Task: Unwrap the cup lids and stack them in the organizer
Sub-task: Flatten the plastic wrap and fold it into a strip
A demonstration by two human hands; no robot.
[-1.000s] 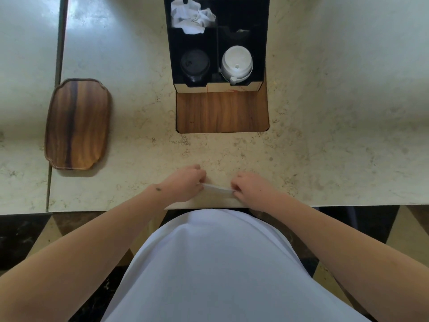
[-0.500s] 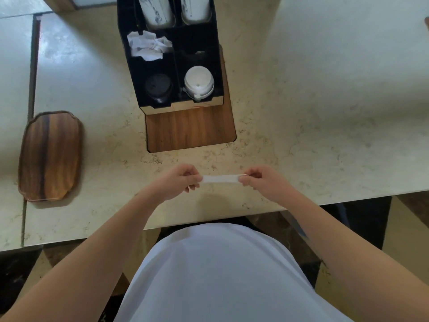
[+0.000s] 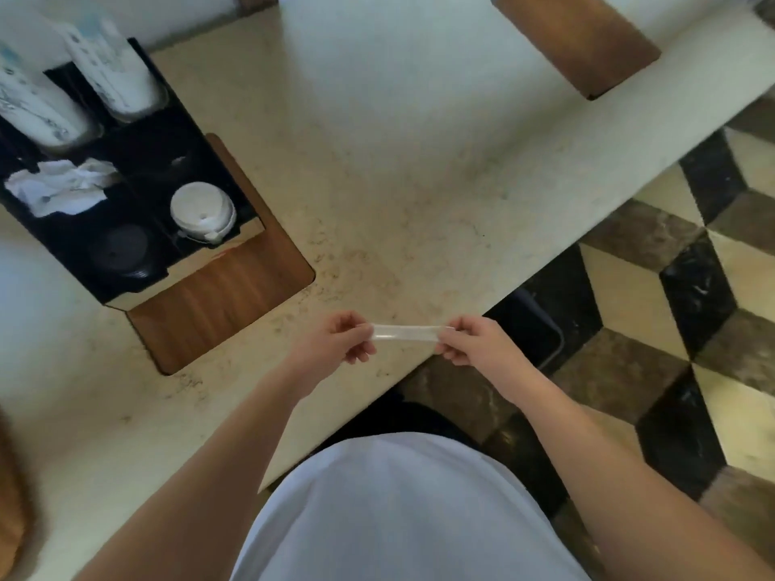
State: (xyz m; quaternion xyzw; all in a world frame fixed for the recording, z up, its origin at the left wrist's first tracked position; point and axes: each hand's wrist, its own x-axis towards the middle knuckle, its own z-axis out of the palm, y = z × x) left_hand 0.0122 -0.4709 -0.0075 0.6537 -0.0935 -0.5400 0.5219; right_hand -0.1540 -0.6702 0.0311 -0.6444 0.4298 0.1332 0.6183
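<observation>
A thin, clear plastic wrapper strip (image 3: 404, 332) is stretched flat between my hands above the counter's near edge. My left hand (image 3: 341, 341) pinches its left end and my right hand (image 3: 469, 339) pinches its right end. To the far left stands the black organizer (image 3: 138, 178) on a wooden base. Its front right compartment holds a stack of white cup lids (image 3: 201, 211). The front left compartment holds black lids (image 3: 119, 249). Crumpled white paper (image 3: 63, 184) fills a compartment behind them.
Two stacks of white paper cups (image 3: 105, 65) stand in the organizer's back compartments. A wooden board (image 3: 581, 39) lies at the far right of the beige stone counter (image 3: 398, 161). A wooden tray edge (image 3: 10, 496) shows at the lower left. Checkered floor lies to the right.
The view has swung to the right, so the organizer now sits at the far left. My hands have lifted the strip and pulled it a little wider apart.
</observation>
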